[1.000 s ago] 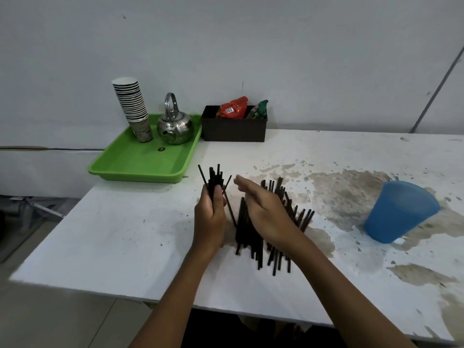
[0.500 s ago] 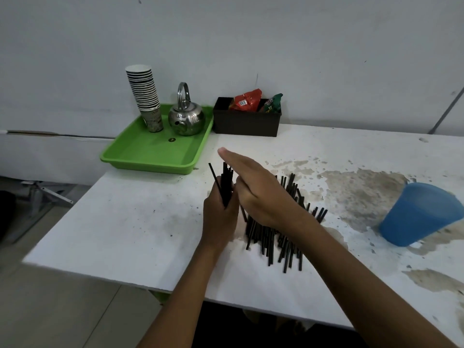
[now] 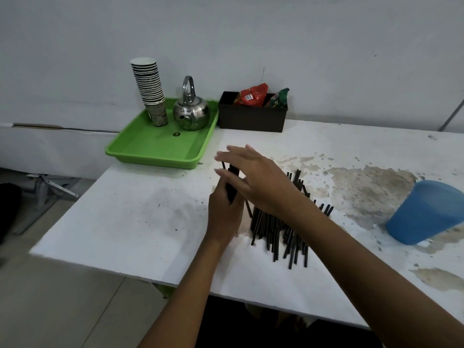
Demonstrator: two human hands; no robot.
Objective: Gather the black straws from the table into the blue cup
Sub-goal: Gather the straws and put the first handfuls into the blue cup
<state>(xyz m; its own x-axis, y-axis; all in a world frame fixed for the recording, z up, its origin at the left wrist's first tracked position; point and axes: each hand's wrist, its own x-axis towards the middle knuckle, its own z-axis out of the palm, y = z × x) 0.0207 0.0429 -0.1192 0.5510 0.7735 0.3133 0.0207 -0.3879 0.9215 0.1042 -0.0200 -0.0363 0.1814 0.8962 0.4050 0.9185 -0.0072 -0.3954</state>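
Note:
My left hand [image 3: 224,214] grips an upright bundle of black straws [image 3: 231,183] near the middle of the white table [image 3: 130,222]. My right hand [image 3: 258,179] hovers over the top of that bundle with fingers spread, its palm touching or just above the straw tips. A pile of several more black straws [image 3: 278,232] lies flat on the table just right of my left hand, partly hidden by my right forearm. The blue cup [image 3: 426,212] stands at the right edge, tilted in this wide view.
A green tray [image 3: 150,149] at the back left holds a stack of paper cups [image 3: 148,89] and a steel kettle [image 3: 191,111]. A dark box [image 3: 251,116] with snack packets sits against the wall. The table's front edge runs close to me.
My right hand rose from the straw pile and moved left over the top of the bundle held in my left hand. The camera view shifted left.

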